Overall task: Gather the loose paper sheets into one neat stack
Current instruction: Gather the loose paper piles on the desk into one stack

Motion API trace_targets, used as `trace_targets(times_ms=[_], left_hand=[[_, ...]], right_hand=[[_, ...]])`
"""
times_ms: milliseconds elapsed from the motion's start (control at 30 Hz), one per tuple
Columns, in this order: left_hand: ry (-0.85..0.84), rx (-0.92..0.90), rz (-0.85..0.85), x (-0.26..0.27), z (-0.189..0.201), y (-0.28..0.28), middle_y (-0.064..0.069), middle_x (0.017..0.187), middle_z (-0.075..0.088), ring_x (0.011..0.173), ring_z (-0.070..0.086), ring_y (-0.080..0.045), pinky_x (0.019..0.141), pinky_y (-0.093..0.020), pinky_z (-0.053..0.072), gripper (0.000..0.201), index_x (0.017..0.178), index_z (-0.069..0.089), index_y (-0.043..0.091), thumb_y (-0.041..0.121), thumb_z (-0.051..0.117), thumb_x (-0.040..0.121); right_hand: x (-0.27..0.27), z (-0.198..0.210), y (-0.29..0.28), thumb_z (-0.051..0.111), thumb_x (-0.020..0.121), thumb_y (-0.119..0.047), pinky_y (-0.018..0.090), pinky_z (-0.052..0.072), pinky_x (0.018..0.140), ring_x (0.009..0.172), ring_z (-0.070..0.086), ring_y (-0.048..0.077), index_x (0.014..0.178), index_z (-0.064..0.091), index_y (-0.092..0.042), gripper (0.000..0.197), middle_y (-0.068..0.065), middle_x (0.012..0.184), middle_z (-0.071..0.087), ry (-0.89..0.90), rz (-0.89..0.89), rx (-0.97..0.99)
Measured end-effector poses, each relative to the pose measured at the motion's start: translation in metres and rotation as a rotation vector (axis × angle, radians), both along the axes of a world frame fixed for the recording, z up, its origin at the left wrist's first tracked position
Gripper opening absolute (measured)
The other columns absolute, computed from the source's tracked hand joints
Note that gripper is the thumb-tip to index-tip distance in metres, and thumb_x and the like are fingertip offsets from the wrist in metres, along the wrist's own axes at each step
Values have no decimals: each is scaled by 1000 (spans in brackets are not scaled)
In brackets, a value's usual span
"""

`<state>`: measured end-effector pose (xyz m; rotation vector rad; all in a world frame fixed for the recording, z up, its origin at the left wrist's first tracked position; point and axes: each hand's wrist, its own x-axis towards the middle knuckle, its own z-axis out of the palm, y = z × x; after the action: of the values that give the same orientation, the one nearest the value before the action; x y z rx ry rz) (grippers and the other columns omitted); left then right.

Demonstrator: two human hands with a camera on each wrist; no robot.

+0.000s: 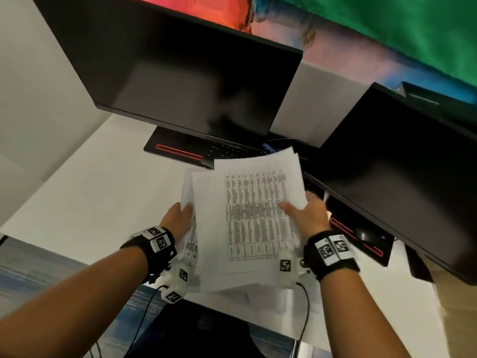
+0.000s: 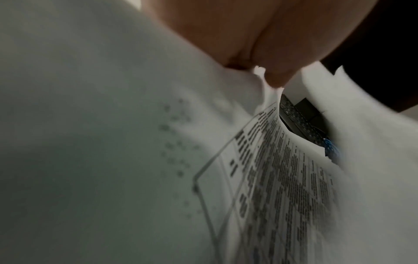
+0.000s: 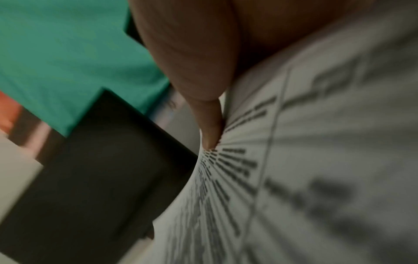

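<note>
The printed paper sheets are up off the white desk, fanned and skewed between both hands, so by my reading the gathering is done and the squaring is not. The left hand pinches the left edge; the right hand grips the right edge, thumb flat on top. Next, I judge, the edges need tapping flush on the desk — both wrist views are blurred, and the fingers beneath stay hidden.

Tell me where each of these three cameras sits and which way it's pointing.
Head: worn on the head, looking down at the white printed paper sheets over the white desk; both forearms, left hand, right hand show.
Left wrist: looks along the left hand at the sheets.
Right wrist: looks along the right hand; sheets, black monitor.
Shared: all show the sheets.
</note>
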<state>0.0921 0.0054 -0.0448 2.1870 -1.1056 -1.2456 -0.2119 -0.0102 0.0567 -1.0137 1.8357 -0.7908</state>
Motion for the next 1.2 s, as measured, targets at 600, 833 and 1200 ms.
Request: trace_targets(times_ms=[600, 833, 1200], left_hand=[[-85, -85, -222, 1, 5, 4, -11, 81, 67, 60, 61, -20, 47, -25, 45, 16, 103, 59, 6, 15, 62, 90], [136, -92, -106, 20, 3, 17, -4, 105, 69, 90, 65, -23, 76, -37, 53, 33, 125, 54, 18, 24, 65, 94], [446, -120, 37, 50, 18, 25, 5, 134, 57, 127, 48, -19, 115, -49, 30, 55, 145, 43, 19, 33, 63, 96]], right_hand=[[-47, -82, 23, 68, 82, -58, 54, 36, 112, 141, 32, 33, 153, 29, -14, 92, 4, 160, 26, 686, 185, 342], [-58, -68, 30, 62, 83, -63, 48, 44, 100, 125, 51, 32, 137, 48, -18, 72, 10, 133, 58, 819, 380, 468], [-37, -81, 62, 67, 87, -40, 45, 47, 98, 122, 50, 39, 132, 50, -2, 62, 18, 136, 52, 576, -93, 444]])
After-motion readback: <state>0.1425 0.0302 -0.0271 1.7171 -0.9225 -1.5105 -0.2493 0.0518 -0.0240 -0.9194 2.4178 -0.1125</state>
